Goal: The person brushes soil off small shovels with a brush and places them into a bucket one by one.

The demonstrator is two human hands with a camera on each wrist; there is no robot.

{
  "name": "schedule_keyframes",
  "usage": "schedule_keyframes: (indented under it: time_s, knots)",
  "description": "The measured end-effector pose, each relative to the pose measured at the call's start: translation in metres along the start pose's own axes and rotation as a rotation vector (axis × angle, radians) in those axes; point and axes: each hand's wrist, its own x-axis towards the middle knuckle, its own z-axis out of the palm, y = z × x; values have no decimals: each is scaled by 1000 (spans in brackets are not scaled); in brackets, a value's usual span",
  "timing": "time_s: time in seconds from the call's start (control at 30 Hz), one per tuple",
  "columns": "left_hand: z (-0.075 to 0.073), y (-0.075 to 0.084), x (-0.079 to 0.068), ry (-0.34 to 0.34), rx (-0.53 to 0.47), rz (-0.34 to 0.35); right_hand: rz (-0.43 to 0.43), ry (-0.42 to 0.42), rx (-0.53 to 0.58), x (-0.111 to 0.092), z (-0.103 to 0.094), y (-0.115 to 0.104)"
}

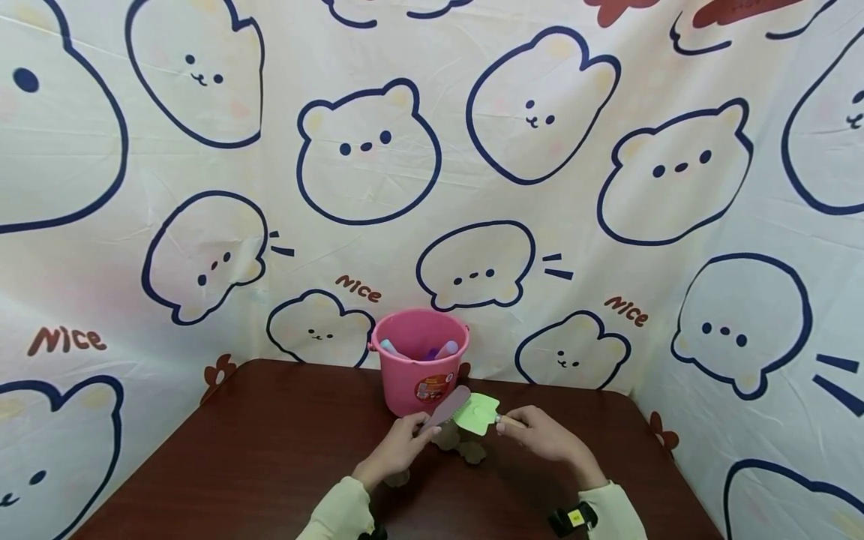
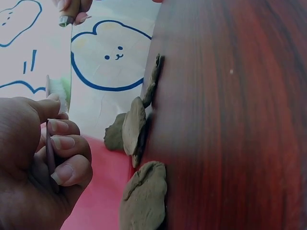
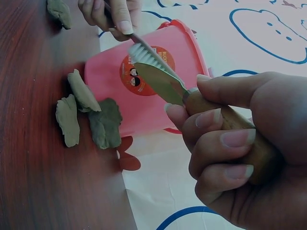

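Observation:
My left hand (image 1: 397,448) grips the handle of a mauve brush (image 1: 448,407) with white bristles. In my right hand (image 1: 548,436) is a small trowel (image 1: 476,413) with a light green blade and a wooden handle (image 3: 230,120), fingers curled round the wood. Brush bristles lie right at the face of the blade in the right wrist view. Below the hands, several flat grey-brown clay-like lumps (image 1: 472,452) rest on the table; one more piece (image 2: 145,197) shows nearest in the left wrist view.
Behind the tools stands a pink bucket (image 1: 398,382) with a red round label, holding pale blue and purple items (image 1: 446,349). The dark wood table (image 1: 270,450) backs onto a white curtain (image 1: 378,255) printed with bear faces, which also hangs at both sides.

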Motion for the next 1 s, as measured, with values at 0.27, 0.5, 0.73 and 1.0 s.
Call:
schedule_keyframes:
  time_s: [0.27,0.5,0.73,1.0]
  knots:
    - [-4,-4,-1,8,13,-4,-1,0,10,-1,-1,1]
    - [-8,-7,-1,13,14,-17,10,-2,20,-2,-2,1]
    - [-9,-6,-1,19,9,-22,1,-3,10,-2,-3,3]
    - [-5,1,-1,37,-13,5,-16,-16,10,2,1,4]
